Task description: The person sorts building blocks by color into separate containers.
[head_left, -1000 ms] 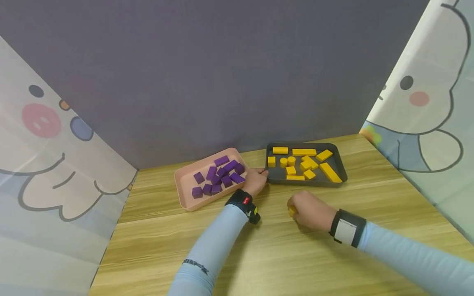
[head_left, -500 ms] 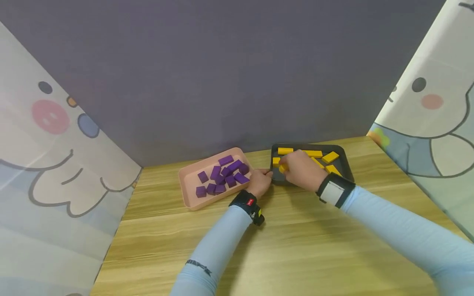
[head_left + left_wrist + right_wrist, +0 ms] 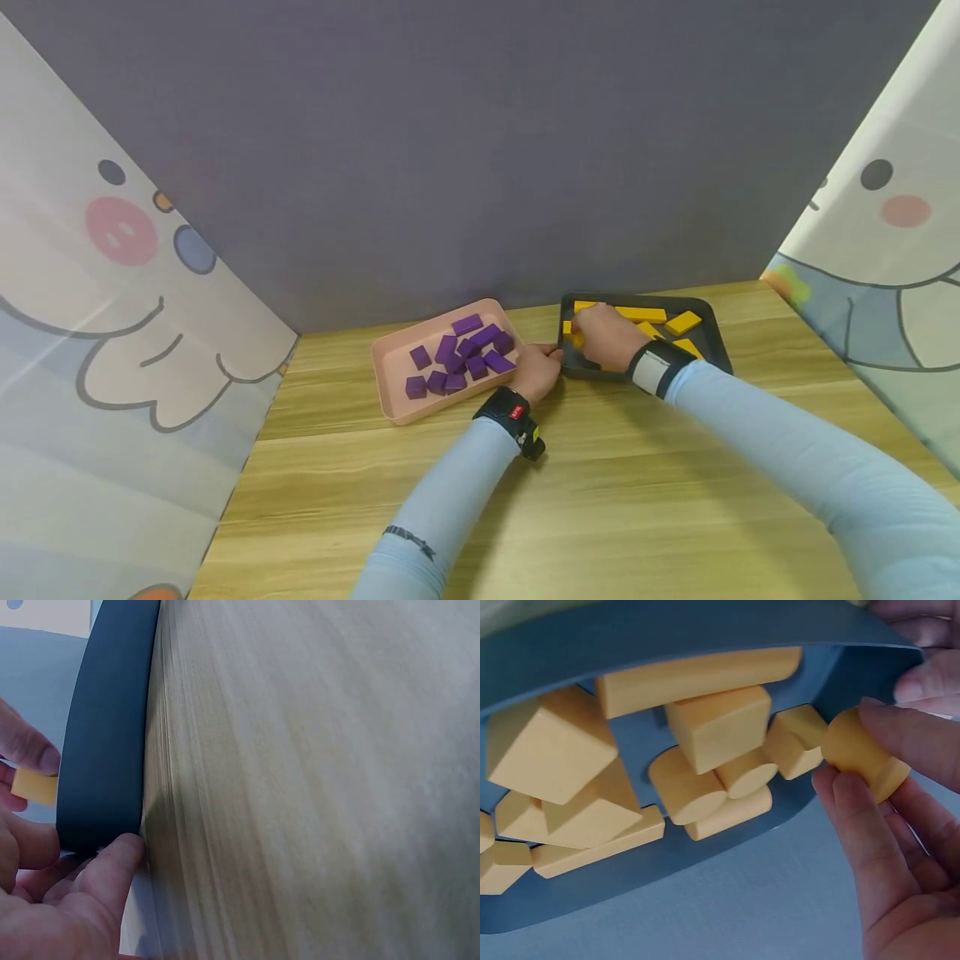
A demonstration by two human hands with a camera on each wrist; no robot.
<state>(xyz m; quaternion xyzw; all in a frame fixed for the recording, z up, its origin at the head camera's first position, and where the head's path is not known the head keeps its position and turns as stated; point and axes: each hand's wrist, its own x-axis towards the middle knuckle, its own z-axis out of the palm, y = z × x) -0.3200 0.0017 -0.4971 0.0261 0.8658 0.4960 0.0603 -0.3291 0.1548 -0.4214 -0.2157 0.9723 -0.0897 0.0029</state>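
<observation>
My right hand (image 3: 611, 335) is over the left end of a dark grey tray (image 3: 576, 362). Between its thumb and fingers it pinches a yellow cylinder block (image 3: 862, 754), seen tilted in the right wrist view beside a small yellow cube (image 3: 793, 742). At the tray's near left corner is my left hand (image 3: 536, 372). In the left wrist view, its thumb and a finger grip the edge of the dark tray (image 3: 105, 727). Several other yellow blocks (image 3: 720, 724), some round and some squared, lie in the tray. In the head view, my right hand hides part of them.
To the left stands a pink tray (image 3: 394, 371) holding several purple blocks (image 3: 454, 363). Behind both trays rises a grey wall panel (image 3: 480, 150). Printed cartoon sheets flank the wooden table (image 3: 337, 492) on both sides.
My right hand has moved forward and left from above the table to the dark tray, carrying the yellow cylinder block. My left hand stays at the tray's corner. The head view has shifted slightly.
</observation>
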